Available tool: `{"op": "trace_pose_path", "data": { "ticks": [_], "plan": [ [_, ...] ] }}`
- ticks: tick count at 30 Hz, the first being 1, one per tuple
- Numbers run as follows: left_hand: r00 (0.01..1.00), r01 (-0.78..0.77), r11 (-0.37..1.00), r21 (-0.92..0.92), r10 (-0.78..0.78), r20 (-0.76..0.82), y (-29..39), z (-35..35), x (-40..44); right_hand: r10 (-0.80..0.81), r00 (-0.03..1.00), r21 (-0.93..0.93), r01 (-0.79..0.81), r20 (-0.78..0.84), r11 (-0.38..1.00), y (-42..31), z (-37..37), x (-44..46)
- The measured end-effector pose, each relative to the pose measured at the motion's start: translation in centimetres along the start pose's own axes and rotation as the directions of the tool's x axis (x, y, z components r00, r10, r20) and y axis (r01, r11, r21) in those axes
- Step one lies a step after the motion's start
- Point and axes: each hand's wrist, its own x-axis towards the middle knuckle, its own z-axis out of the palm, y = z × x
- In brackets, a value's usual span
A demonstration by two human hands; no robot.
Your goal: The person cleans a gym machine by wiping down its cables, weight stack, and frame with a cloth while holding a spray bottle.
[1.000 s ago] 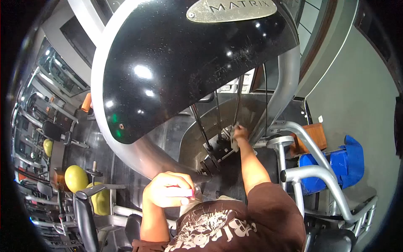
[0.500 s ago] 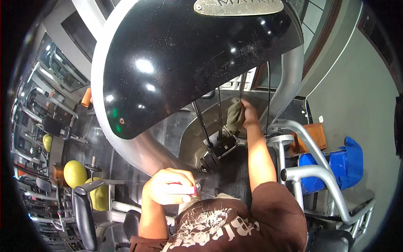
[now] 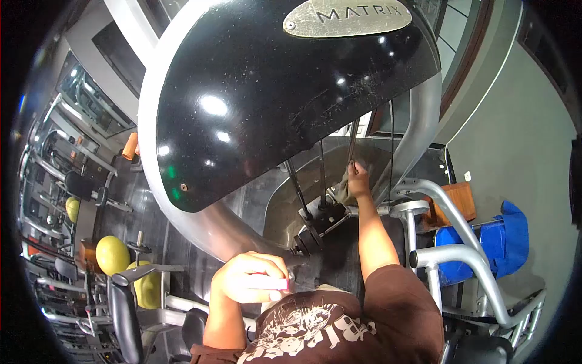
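Basically, R hand (image 3: 359,180) pinches a bunched olive cloth (image 3: 343,190) at a guide rod (image 3: 353,138), above the weight stack (image 3: 327,215), rod contact unclear; cloth's prob. soft, light, easiest held mid-bunch. L hand (image 3: 250,280), curled near the brown shirt (image 3: 400,297), pinches a small pink item (image 3: 285,284), ID unclear.
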Motion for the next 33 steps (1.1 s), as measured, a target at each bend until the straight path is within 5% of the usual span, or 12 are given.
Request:
{"op": "trace_pose_path", "data": {
  "ticks": [4,7,8,11,17,18,21,28,31,33],
  "plan": [
    [1.000,0.025,0.993,-0.118,-0.024,0.015,-0.3,-0.1,-0.1,0.215,0.961,-0.088,-0.202,0.177,0.976,2.5,-0.2,1.6],
    [0.996,-0.073,0.995,-0.064,0.076,0.041,-0.7,-0.3,-0.1,0.037,0.984,0.260,-0.082,0.173,0.962,1.6,-0.9,4.6],
    [0.996,-0.068,0.995,-0.067,0.071,0.046,-0.6,-0.3,0.1,-0.015,0.981,0.200,-0.024,0.192,0.979,-0.2,-2.3,5.7],
    [0.997,-0.048,0.996,-0.073,0.052,0.052,-0.4,-0.3,0.1,-0.003,0.973,0.425,-0.099,0.232,0.900,-5.7,-4.9,7.2],
    [0.998,-0.062,0.996,-0.069,0.064,0.028,-0.4,-0.1,0.0,-0.104,0.915,0.066,0.085,0.390,0.994,-2.4,-3.9,8.2],
    [0.999,-0.038,0.996,-0.083,0.041,0.029,-0.2,-0.1,0.1,-0.021,0.908,-0.033,0.039,0.419,0.999,-1.4,-3.3,7.7],
    [0.999,-0.004,0.996,-0.092,0.008,0.042,0.0,-0.2,0.0,0.076,0.902,0.049,-0.107,0.425,0.993,5.3,-0.8,5.8],
    [1.000,0.011,0.994,-0.111,-0.008,0.028,-0.2,-0.2,0.0,0.314,0.935,0.036,-0.323,0.163,0.946,5.1,1.7,1.4],
    [1.000,0.019,0.991,-0.134,-0.018,0.011,-0.3,-0.1,-0.3,0.361,0.914,-0.142,-0.339,0.184,0.930,6.1,2.7,0.7],
    [1.000,0.003,0.991,-0.133,-0.002,0.004,-0.3,-0.1,-0.2,0.465,0.870,-0.046,-0.464,0.162,0.885,6.3,3.8,-0.1]
  ]
}}
